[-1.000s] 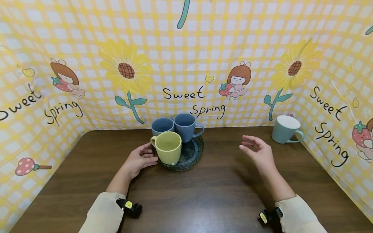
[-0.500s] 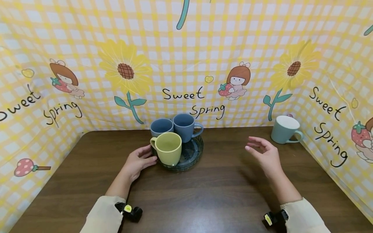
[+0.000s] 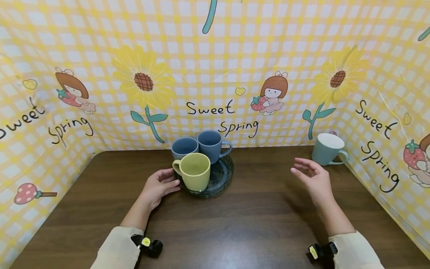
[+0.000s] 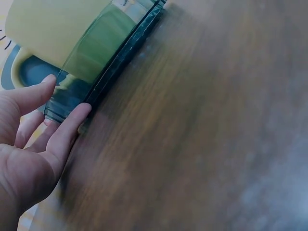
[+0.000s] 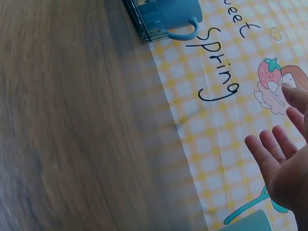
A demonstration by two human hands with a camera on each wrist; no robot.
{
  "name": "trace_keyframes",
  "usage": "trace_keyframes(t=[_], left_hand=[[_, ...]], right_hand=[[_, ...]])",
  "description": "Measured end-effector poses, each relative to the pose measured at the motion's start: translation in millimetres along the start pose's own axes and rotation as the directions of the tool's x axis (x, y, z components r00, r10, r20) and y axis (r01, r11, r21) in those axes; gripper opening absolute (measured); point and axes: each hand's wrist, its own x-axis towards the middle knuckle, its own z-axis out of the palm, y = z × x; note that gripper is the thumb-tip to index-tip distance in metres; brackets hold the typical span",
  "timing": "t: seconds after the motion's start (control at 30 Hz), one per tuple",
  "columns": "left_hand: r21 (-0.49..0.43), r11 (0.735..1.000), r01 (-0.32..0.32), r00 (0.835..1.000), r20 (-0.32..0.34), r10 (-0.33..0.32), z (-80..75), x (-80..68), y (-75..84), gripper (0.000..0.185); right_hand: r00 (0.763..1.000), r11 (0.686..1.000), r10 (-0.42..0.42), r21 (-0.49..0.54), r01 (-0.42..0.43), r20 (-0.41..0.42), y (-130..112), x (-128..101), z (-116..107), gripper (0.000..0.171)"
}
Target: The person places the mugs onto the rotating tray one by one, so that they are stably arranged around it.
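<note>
Fingers [image 4: 72, 122] of the left hand [image 3: 158, 186] lie straight against the dark round tray [image 3: 220, 178] beside the yellow mug [image 3: 193, 172]; right hand [image 3: 314, 180] hovers, loosely spread, near the teal mug [image 3: 327, 149].

The yellow mug [image 3: 193, 174] hides most of the tray [image 3: 221, 175] front-left and part of the blue mug [image 3: 184, 146] behind it. Left wrist view's table [image 4: 216, 144] is blurry, and the teal mug [image 5: 248, 224] is cut off at the right wrist view's bottom edge.
</note>
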Motion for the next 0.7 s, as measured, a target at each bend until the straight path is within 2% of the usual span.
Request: trace_keyframes(t=[0.53, 0.7], left_hand=[[0.015, 1.0, 0.019, 0.999, -0.03, -0.019, 3.6, -2.9, 2.6, 0.059], [0.017, 1.0, 0.022, 0.999, -0.035, -0.021, 4.7, -3.8, 3.2, 0.059]], right_hand=[[0.999, 0.99, -0.034, 0.141, 0.029, 0.034, -3.1, 0.8, -24.4, 0.035], [0.999, 0.988, -0.028, 0.155, 0.021, 0.039, -4.4, 0.7, -32.9, 0.035]])
